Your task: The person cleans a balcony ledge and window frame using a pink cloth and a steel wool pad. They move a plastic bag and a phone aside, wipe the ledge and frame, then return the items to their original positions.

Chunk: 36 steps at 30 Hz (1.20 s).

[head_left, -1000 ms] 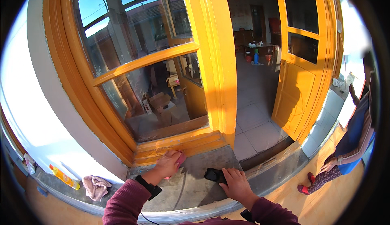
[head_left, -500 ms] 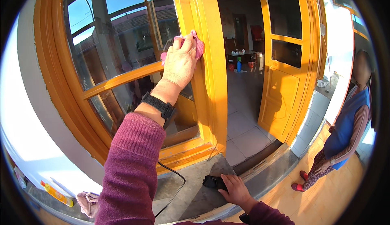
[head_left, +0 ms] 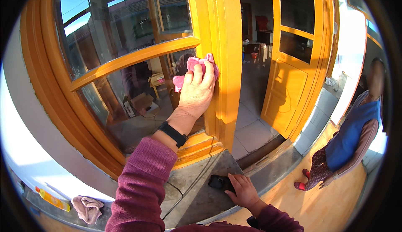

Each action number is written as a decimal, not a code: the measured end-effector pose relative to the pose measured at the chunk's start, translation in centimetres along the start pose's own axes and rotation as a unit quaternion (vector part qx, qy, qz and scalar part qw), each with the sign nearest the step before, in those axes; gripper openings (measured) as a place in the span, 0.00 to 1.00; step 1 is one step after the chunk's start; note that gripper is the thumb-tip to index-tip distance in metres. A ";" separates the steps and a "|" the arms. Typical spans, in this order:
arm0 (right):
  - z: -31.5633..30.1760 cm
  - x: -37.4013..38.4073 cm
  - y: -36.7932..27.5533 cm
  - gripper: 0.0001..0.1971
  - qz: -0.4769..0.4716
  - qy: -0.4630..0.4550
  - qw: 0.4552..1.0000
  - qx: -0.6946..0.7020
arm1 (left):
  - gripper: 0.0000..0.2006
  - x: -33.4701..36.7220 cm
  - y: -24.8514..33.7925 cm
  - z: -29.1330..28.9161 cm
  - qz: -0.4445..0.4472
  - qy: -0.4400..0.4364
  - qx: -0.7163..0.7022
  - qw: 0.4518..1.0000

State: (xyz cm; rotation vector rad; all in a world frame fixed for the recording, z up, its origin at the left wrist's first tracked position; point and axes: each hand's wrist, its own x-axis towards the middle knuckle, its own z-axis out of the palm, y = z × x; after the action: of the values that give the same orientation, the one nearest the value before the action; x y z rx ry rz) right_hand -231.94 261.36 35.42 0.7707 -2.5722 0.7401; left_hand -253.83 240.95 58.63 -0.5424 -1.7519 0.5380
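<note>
Pink cloth gripped by left hand against right side of yellow window frame. Touching black object with right hand below the frame, hold unclear. Apparently wiping; next likely calls for steady pressure along the frame.

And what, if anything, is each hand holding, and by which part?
The left hand holds a pink cloth by its bunched middle. The right hand touches a black object; whether it grips is unclear.

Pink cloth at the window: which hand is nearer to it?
Left. The left hand holds the pink cloth against the yellow frame; the right hand is lower down, at the black object on the ledge.
</note>
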 end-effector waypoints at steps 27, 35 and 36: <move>0.6 -0.2 0.0 0.34 0.014 0.009 0.999 -0.028 | 0.26 -4.7 -5.3 -1.5 0.008 -0.020 -0.052 0.998; 0.3 -0.3 0.0 0.34 0.020 0.010 1.000 -0.011 | 0.27 -12.7 2.3 2.5 0.052 -0.094 -0.098 0.989; 0.4 -0.3 -0.1 0.34 0.020 0.010 1.000 -0.008 | 0.27 -13.8 2.9 2.9 0.057 -0.101 -0.106 0.988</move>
State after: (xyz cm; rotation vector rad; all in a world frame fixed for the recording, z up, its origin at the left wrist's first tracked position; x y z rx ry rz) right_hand -231.75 261.20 35.03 0.7059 -2.5802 0.7355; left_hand -253.26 234.58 45.73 -0.7627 -1.9932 0.5018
